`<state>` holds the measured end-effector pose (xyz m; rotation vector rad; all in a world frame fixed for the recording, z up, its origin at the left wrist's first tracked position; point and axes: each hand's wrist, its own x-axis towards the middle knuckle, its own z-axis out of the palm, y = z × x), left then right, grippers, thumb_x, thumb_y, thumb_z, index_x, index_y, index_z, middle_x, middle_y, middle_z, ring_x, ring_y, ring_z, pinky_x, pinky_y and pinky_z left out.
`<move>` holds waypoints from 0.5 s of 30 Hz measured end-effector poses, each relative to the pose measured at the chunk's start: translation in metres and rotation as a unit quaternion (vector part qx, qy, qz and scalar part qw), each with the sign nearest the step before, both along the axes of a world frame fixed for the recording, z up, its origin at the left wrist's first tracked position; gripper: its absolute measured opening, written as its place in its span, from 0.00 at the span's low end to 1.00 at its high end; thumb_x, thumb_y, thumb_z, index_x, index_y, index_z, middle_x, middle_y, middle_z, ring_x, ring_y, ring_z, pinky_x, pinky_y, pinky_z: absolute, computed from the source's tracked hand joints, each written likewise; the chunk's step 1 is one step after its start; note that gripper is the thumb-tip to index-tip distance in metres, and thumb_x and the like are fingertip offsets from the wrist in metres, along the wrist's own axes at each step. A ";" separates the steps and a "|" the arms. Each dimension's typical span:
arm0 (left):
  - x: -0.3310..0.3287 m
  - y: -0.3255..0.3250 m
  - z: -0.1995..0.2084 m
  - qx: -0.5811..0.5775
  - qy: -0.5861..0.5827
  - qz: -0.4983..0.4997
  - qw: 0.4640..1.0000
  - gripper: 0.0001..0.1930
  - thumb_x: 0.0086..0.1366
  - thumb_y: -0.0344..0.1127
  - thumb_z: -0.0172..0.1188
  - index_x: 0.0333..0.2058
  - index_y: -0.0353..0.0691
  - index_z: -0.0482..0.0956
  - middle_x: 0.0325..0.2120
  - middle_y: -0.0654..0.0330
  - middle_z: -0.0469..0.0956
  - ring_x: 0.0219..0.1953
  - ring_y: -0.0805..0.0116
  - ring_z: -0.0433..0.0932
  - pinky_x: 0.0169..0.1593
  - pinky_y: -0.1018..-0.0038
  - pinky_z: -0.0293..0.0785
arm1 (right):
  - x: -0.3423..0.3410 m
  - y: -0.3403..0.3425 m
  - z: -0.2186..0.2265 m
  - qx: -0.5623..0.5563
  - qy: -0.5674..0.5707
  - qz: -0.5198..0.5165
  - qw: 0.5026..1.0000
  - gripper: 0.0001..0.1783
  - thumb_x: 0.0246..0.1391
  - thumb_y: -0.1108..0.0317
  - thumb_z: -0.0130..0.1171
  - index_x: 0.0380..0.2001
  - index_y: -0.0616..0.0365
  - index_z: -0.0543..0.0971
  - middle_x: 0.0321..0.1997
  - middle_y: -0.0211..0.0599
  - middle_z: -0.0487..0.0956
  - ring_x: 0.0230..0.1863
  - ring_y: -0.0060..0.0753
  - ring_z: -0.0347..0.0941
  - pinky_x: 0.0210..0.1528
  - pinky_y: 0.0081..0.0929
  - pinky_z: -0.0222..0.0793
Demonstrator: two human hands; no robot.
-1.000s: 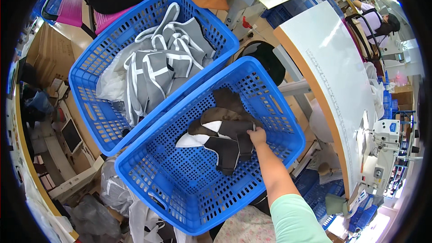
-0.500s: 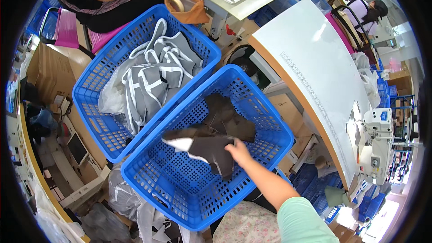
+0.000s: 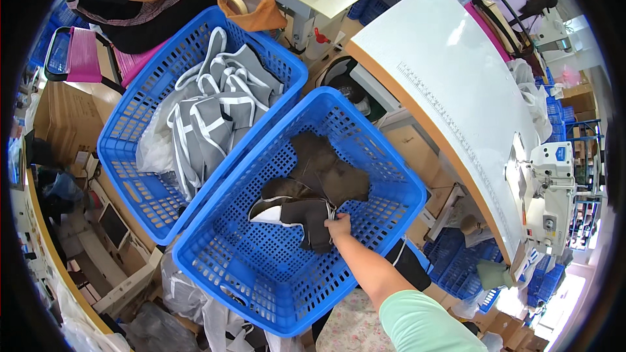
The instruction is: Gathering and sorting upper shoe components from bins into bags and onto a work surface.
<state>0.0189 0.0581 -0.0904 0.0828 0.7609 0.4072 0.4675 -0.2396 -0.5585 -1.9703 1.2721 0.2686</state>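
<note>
Right hand (image 3: pixel 339 225) pinches a dark brown-and-white fabric piece (image 3: pixel 305 212), mostly to its left inside a blue perforated plastic basket (image 3: pixel 277 296). The left hand's state cannot be seen.

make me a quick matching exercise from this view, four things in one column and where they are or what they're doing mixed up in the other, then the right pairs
Column one
1. right hand
2. gray fabric pieces with white trim
3. tape roll
4. sewing machine

Column two
A. in the orange-brown pouch
B. gripping the edge of a dark fabric piece
C. at the white table
D. in the farther blue basket

Right pairs: 1-B, 2-D, 3-A, 4-C
</note>
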 end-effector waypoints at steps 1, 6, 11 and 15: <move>-0.044 0.013 -0.014 0.039 0.048 -0.068 0.996 0.44 0.56 0.65 0.48 0.58 0.31 0.58 0.53 0.39 0.64 0.53 0.47 0.65 0.56 0.54 0.60 | -0.001 0.002 0.009 -0.002 -0.002 0.000 1.000 0.22 0.30 0.71 0.62 0.35 0.64 0.74 0.33 0.43 0.76 0.33 0.37 0.72 0.39 0.30 0.69; -0.189 0.052 -0.038 0.221 0.251 -0.313 0.889 0.51 0.52 0.73 0.44 0.59 0.31 0.56 0.56 0.39 0.61 0.54 0.43 0.63 0.60 0.51 0.55 | 0.026 0.034 0.082 0.232 -0.101 0.180 0.951 0.10 0.35 0.68 0.55 0.24 0.63 0.76 0.22 0.43 0.77 0.27 0.40 0.72 0.33 0.33 0.66; 0.061 -0.021 0.018 0.117 0.540 0.127 0.824 0.49 0.53 0.73 0.42 0.56 0.29 0.61 0.50 0.41 0.67 0.51 0.45 0.66 0.57 0.53 0.59 | 0.103 0.010 0.048 0.131 -0.008 0.321 0.938 0.16 0.35 0.65 0.53 0.30 0.60 0.78 0.28 0.51 0.78 0.35 0.51 0.75 0.41 0.39 0.68; 0.274 -0.049 0.009 0.135 0.652 0.086 0.741 0.48 0.53 0.74 0.41 0.55 0.31 0.63 0.45 0.42 0.70 0.46 0.48 0.69 0.53 0.55 0.64 | 0.123 -0.012 -0.014 -0.053 0.119 0.354 0.926 0.25 0.36 0.62 0.56 0.43 0.57 0.75 0.47 0.56 0.72 0.50 0.53 0.69 0.55 0.40 0.64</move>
